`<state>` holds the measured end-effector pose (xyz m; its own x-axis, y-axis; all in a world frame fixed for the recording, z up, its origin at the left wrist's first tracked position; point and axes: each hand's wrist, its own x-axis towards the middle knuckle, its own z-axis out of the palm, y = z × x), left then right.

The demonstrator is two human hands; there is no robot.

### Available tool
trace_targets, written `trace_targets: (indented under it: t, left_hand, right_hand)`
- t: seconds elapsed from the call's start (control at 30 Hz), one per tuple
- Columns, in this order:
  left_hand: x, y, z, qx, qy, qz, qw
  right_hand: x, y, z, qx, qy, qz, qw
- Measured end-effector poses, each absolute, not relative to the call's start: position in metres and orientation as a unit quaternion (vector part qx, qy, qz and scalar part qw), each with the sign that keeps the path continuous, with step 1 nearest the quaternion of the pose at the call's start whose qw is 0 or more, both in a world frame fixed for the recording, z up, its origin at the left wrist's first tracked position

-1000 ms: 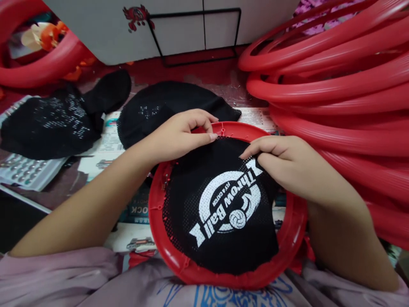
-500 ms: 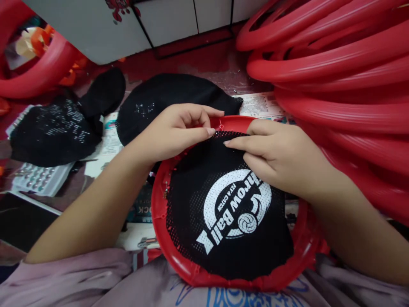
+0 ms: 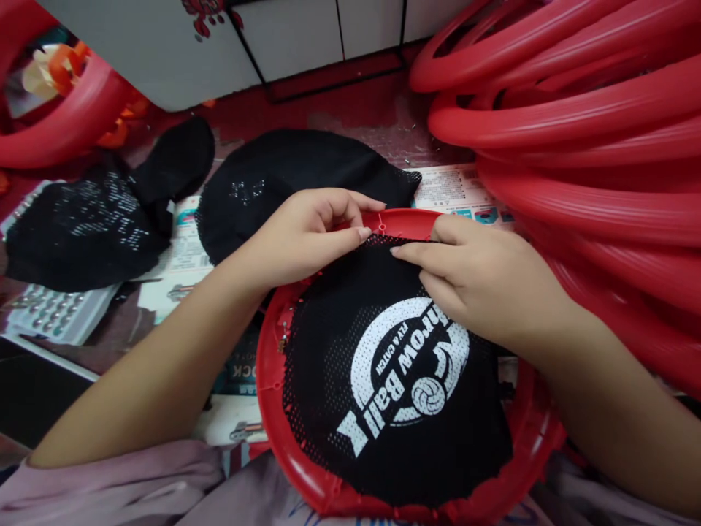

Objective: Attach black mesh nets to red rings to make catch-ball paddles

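Note:
A red plastic ring (image 3: 269, 380) rests on my lap with a black mesh net (image 3: 328, 365) stretched across it, printed in white with "Throw Ball". My left hand (image 3: 307, 234) pinches the net's far edge against the ring's top rim, fingers closed. My right hand (image 3: 482, 270) lies over the net's upper right part, its fingertips pressed together on the same edge, close to the left thumb. The net is hooked onto the ring along the near and left rim.
A tall stack of red rings (image 3: 580, 131) fills the right side. Two piles of black mesh nets (image 3: 93, 219) (image 3: 274, 175) lie on newspaper ahead. A grey tray of small metal parts (image 3: 55, 314) sits at the left. White cabinets (image 3: 219, 44) stand behind.
My right hand slid left and up along the net's edge toward the left hand. The view shifted slightly; the ring sits a little lower in frame.

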<state>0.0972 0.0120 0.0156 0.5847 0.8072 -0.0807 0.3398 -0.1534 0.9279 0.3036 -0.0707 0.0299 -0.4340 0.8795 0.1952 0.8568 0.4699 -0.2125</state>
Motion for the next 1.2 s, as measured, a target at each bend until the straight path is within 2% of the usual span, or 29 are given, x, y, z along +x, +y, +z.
trace_targets:
  t: [0.37, 0.93, 1.2]
  left_hand:
    - [0.097, 0.013, 0.015, 0.708, 0.396, 0.226, 0.539]
    - [0.101, 0.010, 0.014, 0.760, 0.409, 0.225, 0.452]
    - [0.100, 0.013, 0.014, 0.773, 0.408, 0.211, 0.438]
  right_hand:
    - [0.300, -0.070, 0.024, -0.526, -0.834, 0.066, 0.152]
    - [0.303, -0.070, 0.029, -0.539, -0.828, 0.074, 0.136]
    - [0.310, -0.069, 0.036, -0.546, -0.822, 0.122, 0.106]
